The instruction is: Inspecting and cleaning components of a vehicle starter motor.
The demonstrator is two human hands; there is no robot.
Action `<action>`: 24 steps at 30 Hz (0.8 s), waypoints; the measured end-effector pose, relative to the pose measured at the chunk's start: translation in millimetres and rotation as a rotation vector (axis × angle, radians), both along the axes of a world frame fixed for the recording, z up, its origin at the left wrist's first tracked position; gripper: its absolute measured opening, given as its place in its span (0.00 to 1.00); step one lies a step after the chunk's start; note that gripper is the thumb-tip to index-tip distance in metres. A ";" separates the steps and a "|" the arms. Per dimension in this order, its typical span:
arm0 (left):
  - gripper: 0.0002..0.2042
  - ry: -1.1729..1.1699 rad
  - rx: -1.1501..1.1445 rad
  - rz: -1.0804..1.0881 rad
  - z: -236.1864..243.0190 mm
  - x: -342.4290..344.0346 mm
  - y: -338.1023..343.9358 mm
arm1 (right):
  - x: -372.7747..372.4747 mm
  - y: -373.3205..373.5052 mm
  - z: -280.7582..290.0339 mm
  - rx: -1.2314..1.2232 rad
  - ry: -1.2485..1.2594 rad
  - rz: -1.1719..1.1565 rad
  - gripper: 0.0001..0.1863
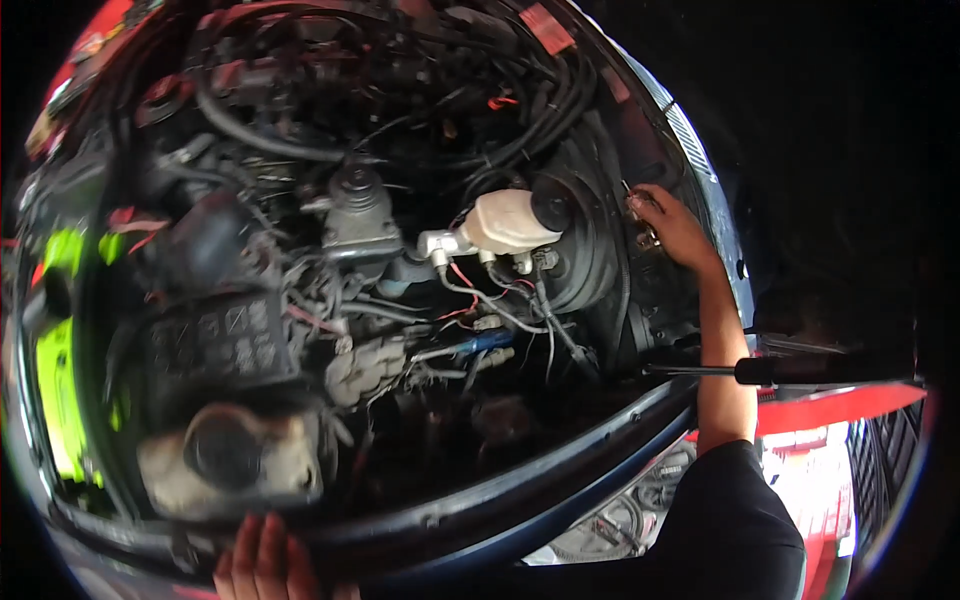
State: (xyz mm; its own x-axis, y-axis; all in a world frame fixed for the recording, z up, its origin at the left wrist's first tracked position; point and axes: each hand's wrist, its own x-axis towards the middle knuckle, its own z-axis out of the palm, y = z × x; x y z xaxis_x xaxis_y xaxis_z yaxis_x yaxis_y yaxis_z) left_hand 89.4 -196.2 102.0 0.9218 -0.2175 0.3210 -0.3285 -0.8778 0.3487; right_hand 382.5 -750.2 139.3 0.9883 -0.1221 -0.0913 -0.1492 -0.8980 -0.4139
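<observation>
In the head view my right hand (660, 228) reaches along the right side of an open engine bay, closed on a small shiny metal item (645, 238) whose shape is hard to make out. Left of it are a black brake booster (585, 255) and a cream fluid reservoir (505, 220). My left hand (265, 565) rests with extended fingers on the near body rim (370, 530), below a stained translucent tank (170, 460). A blue-handled screwdriver (485, 342) lies among wires and connectors in the middle.
A black strut (780, 372) crosses at the right, over my forearm. Hoses (300, 150) loop across the far side, and a dark box (215, 345) sits at left. Bright yellow-green material (58, 390) shows at the left rim. Red bodywork (850, 400) shows lower right.
</observation>
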 end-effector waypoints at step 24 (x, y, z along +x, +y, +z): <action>0.20 0.407 -0.033 -0.564 -0.8 132.1 -5.8 | -8.0 -7.9 12.1 0.199 0.111 -0.125 0.26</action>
